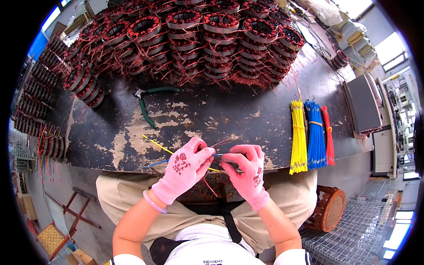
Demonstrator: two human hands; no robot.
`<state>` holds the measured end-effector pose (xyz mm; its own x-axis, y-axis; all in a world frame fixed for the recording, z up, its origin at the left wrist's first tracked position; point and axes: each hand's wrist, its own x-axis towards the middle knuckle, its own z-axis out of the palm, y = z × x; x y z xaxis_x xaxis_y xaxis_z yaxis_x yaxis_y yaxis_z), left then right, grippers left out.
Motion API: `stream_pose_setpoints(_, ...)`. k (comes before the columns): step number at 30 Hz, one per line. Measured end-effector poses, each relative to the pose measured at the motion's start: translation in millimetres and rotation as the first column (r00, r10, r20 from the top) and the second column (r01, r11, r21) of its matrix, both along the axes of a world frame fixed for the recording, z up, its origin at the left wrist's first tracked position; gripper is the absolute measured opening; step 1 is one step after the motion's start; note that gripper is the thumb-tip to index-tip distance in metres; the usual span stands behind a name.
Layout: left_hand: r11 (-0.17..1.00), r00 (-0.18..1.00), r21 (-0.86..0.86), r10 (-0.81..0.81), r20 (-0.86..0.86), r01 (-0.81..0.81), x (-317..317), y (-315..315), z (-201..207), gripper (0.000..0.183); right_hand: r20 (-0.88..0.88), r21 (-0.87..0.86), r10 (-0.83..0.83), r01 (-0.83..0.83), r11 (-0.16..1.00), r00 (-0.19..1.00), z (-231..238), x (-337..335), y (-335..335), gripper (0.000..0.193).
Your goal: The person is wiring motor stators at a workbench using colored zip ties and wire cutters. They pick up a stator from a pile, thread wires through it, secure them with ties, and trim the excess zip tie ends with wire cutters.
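Observation:
In a pink glove, my left hand (183,165) pinches thin wires at the near edge of the table. A yellow wire (155,143) and a blue wire (155,164) stick out to its left, and a red wire (211,189) hangs below toward my lap. My right hand (248,171), gloved alike, has its fingertips closed on a short blue end between the hands. Fine reddish copper strands (222,142) rise just beyond the fingertips. How the wires meet is hidden by the fingers.
Stacked motor stators (183,44) with red windings fill the back of the worn dark table (99,143). Green-handled cutters (145,110) lie open left of centre. Bundles of yellow wires (298,139), blue wires (315,141) and red wires (328,141) lie at the right.

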<state>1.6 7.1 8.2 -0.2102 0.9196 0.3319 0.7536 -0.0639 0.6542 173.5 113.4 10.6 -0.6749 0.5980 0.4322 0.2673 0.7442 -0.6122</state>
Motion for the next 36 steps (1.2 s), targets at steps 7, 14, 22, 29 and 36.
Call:
stream_pose_setpoints(7,0.999,0.996,-0.052,-0.006,-0.084,0.002,4,0,17,0.021,0.029,-0.326,0.177,-0.158,0.932,0.984,6,-3,17,0.016)
stream_pose_setpoints(14,0.998,0.999,-0.059,0.031,-0.039,-0.033,11,0,15,0.02,0.064,-0.402,0.193,-0.152,0.903,0.979,14,-5,20,0.012)
stream_pose_setpoints(22,1.0,0.996,0.022,-0.014,-0.093,0.016,9,3,-5,0.018,0.061,-0.819,0.218,-0.076,0.568,0.974,0,-6,34,0.017)
stream_pose_setpoints(29,1.0,0.999,0.018,0.005,-0.041,-0.004,10,2,-3,0.02,0.222,0.05,0.149,-0.164,0.985,0.964,14,10,26,0.038)
stream_pose_setpoints(36,1.0,0.998,0.03,0.003,-0.064,-0.001,10,3,-6,0.016,0.379,0.017,0.214,-0.238,0.971,0.9,3,5,25,0.03)
